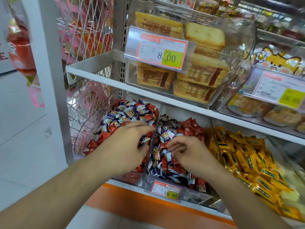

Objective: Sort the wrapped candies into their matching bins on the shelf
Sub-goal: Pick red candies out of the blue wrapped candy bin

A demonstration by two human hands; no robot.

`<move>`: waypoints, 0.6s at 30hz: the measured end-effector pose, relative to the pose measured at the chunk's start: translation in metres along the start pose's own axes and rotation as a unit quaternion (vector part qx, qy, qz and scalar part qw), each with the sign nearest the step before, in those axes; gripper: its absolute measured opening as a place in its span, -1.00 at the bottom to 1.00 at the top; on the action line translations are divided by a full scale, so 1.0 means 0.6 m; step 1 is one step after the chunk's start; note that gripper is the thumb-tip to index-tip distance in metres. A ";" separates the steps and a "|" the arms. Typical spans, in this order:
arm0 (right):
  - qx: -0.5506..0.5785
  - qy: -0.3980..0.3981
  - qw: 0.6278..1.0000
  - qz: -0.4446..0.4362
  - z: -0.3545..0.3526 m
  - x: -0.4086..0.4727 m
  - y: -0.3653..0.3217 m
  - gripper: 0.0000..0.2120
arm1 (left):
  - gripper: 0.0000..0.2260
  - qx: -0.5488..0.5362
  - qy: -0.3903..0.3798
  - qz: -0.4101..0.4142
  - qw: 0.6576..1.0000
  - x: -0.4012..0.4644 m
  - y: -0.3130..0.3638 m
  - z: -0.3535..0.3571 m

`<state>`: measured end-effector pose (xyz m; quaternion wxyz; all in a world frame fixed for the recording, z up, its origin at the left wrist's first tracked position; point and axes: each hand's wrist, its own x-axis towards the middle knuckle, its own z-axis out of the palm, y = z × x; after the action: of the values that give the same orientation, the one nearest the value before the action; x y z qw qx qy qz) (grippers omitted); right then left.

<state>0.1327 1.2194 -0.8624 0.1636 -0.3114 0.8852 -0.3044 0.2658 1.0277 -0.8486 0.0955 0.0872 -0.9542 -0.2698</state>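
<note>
Here, left hand (130,138) over left bin (127,176), palm down, fingers curled into the heap near the clear divider (156,128); thumb side touching a blue-and-white candy (144,140), but a true pinch not confirmable. Right hand (189,152) over middle bin (191,193), fingers loosely bent, fingertips (170,147) down among wrappers; cannot tell whether anything is held.

Wrapped candies: red (192,128) and blue-white pieces mixed in both the left and middle bins, on either side of the divider. Yellow candies (244,156) alone in the right bin, apparently already sorted. Price tag (166,190) clipped at front of middle bin. Upper shelf (105,75) carrying clear boxes of packed biscuits (200,75).

Judged step: picking strays out of one bin for transfer across the divider; much still unsorted.

Risks:
- Slippery, crinkled wrappers, loose heap: grabbing a cluster likely to carry wrong colours along
- Heaps high against the divider: stirring likely to spill pieces over it into the neighbouring bin
- Low front lip: raking toward the body likely to push candies off onto the floor
</note>
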 end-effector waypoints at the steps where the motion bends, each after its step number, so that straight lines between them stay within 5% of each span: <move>1: -0.039 -0.039 0.998 -0.004 0.005 -0.001 0.003 -0.73 | -0.46 0.000 -0.015 0.017 1.000 0.000 0.005 0.005; 6: -0.172 -0.075 0.982 -0.025 0.031 0.006 0.016 -0.42 | -0.45 0.018 -0.047 0.028 0.998 0.002 0.010 0.022; 14: -0.201 -0.021 0.979 -0.031 0.039 0.014 0.020 -0.82 | -0.47 0.016 -0.035 0.033 0.999 0.004 0.009 0.025; 18: -0.126 0.036 0.991 -0.021 0.025 0.010 0.026 -0.90 | -0.48 0.015 -0.028 0.036 0.999 0.005 0.008 0.025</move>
<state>0.1283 1.2185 -0.8842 0.0848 -0.3372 0.9150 -0.2045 0.2591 1.0384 -0.8581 0.0766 0.0469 -0.9631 -0.2539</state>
